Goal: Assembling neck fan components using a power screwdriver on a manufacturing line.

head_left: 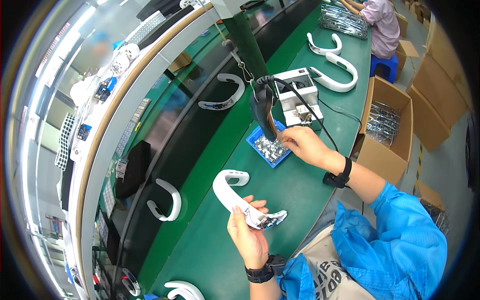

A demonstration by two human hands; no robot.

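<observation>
- Blue sleeves of the person enter from the lower right edge, with a black band on each wrist.
- Left hand [248, 235] grasps a white curved plastic shell [235, 196] with an open circuit end, above the green tabletop [210, 250].
- Right hand [306, 145] is over the small blue tray of silver metal parts [269, 145], fingers pinched; what they hold is too small to tell.
- A black hanging electric screwdriver [263, 107] hangs just beside this hand.
- A grey box-shaped fixture [298, 95] stands behind the tray.
- Other white curved shells [165, 200] lie along the tabletop.
</observation>
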